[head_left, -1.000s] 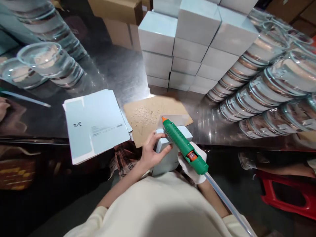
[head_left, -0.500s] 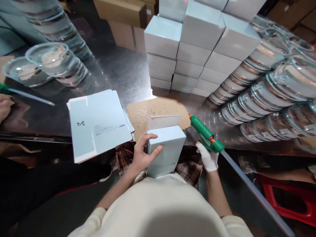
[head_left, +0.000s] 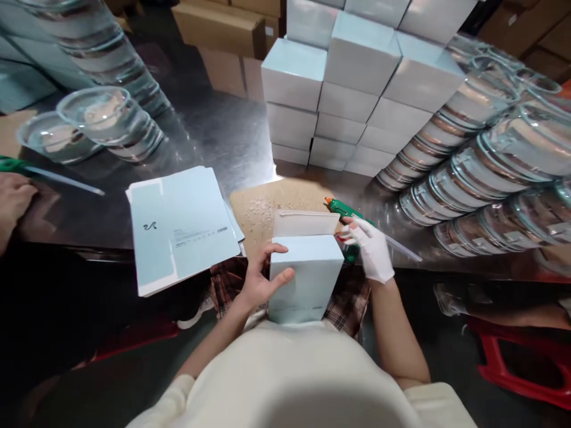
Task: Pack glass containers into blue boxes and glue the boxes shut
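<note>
A pale blue-white box [head_left: 303,282] stands upright against my body, its flap [head_left: 306,223] raised at the far edge with a thin line of glue along it. My left hand [head_left: 263,276] grips the box's left side, fingers over the top edge and thumb on the near face. Beside the box's right corner is my white-gloved right hand [head_left: 372,249], fingers apart and near the flap. The green glue gun [head_left: 341,208] with an orange tip lies on the table behind that hand, which partly hides it; a clear glue stick [head_left: 404,248] sticks out of its back.
A brown cardboard sheet [head_left: 252,205] with glue scraps lies beyond the box. Flat printed box blanks [head_left: 182,229] are stacked left. White boxes [head_left: 352,101] are piled behind, clear round tubs [head_left: 473,160] right. Another person's hand [head_left: 15,199] is at far left.
My right hand has set the glue gun down on the table, let go, and moved up and left toward the box's flap. My left hand keeps its hold on the box.
</note>
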Available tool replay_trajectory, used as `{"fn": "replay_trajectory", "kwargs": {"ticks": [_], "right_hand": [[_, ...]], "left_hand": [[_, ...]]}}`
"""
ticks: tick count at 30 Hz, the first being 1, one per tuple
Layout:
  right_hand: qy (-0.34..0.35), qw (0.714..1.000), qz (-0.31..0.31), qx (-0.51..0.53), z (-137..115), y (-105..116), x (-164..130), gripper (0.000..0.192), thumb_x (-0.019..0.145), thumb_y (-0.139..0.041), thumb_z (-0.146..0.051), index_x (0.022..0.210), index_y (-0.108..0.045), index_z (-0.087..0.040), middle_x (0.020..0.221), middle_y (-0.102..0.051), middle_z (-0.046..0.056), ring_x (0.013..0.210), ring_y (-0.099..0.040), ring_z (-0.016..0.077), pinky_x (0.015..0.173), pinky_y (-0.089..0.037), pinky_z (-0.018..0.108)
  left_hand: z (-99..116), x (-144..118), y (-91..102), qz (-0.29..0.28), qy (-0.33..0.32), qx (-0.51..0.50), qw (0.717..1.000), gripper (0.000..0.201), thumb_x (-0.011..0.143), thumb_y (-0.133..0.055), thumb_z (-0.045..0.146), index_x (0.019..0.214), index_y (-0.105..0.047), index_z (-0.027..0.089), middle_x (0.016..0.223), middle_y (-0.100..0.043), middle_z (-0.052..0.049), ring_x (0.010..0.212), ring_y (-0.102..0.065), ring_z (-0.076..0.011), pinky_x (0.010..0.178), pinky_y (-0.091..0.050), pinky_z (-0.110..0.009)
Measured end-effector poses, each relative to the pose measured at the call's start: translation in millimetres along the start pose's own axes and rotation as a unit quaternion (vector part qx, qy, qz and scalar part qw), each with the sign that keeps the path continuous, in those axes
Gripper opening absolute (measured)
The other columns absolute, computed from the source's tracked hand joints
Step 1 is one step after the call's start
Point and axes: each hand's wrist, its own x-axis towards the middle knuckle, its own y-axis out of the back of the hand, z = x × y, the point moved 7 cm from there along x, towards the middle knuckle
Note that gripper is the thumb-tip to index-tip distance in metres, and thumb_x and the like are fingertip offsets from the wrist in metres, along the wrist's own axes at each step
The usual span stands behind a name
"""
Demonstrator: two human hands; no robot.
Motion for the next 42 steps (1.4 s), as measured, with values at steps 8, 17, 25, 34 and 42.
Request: {"fn": "replay_trajectory", "kwargs": {"ticks": [8, 17, 25, 34, 42], "right_hand": [[0.075, 0.955, -0.254, 0.131, -8, -52, -26, 0.074, 0.075, -0.074, -0.085, 0.112, -0.08, -0.021, 0.122, -0.078, 0.012, 0.114, -0.075, 0.0293, 0.102, -0.06, 0.045], [0.32, 0.861, -0.353, -0.177, -53, -51, -49, 0.033, 0.095, -0.073, -0.037, 0.126, -0.078, -0.026, 0.133, -0.069, 0.014, 0.121, -0.069, 0.0251, 0.109, -0.057, 0.045], [0.354, 0.863, -0.334, -0.134, -43, -64, -48, 0.029, 0.1, -0.067, -0.042, 0.122, -0.078, -0.028, 0.13, -0.069, 0.012, 0.12, -0.069, 0.0255, 0.107, -0.057, 0.046], [0.084, 0.994, -0.068, -0.009, 29, 11, -71, 0.051, 0.082, -0.079, -0.071, 0.105, -0.07, -0.027, 0.097, -0.074, 0.006, 0.074, -0.073, 0.0193, 0.068, -0.065, 0.033], [-0.027, 0.999, -0.027, 0.019, 62, -3, -105, 0.04, 0.08, -0.083, -0.061, 0.089, -0.078, -0.021, 0.088, -0.08, 0.009, 0.088, -0.076, 0.0279, 0.082, -0.066, 0.039]], "left_hand": [[-17, -6, -4.5, 0.061, 0.015, -0.116, 0.991, 0.061, 0.091, -0.075, 0.06, 0.135, -0.042, 0.035, 0.133, -0.064, -0.012, 0.129, -0.068, -0.0306, 0.104, -0.056, -0.047], [-23, -2, -0.2, -0.002, 0.055, -0.075, 0.996, 0.048, 0.089, -0.069, 0.072, 0.094, -0.065, 0.024, 0.116, -0.065, -0.013, 0.119, -0.066, -0.0313, 0.099, -0.057, -0.05], [-15, 0, -1.2, 0.023, 0.055, -0.099, 0.993, 0.041, 0.088, -0.074, 0.064, 0.094, -0.069, 0.024, 0.115, -0.07, -0.012, 0.113, -0.07, -0.0297, 0.097, -0.057, -0.049], [5, 23, 58.7, 0.238, 0.025, -0.001, 0.971, 0.028, 0.091, -0.076, 0.049, 0.102, -0.066, 0.025, 0.117, -0.069, -0.006, 0.113, -0.067, -0.0236, 0.099, -0.053, -0.038], [-10, 16, 35.3, 0.257, 0.076, -0.03, 0.963, 0.038, 0.101, -0.056, 0.064, 0.117, -0.053, 0.029, 0.138, -0.064, -0.01, 0.125, -0.067, -0.0241, 0.105, -0.055, -0.039]]}}
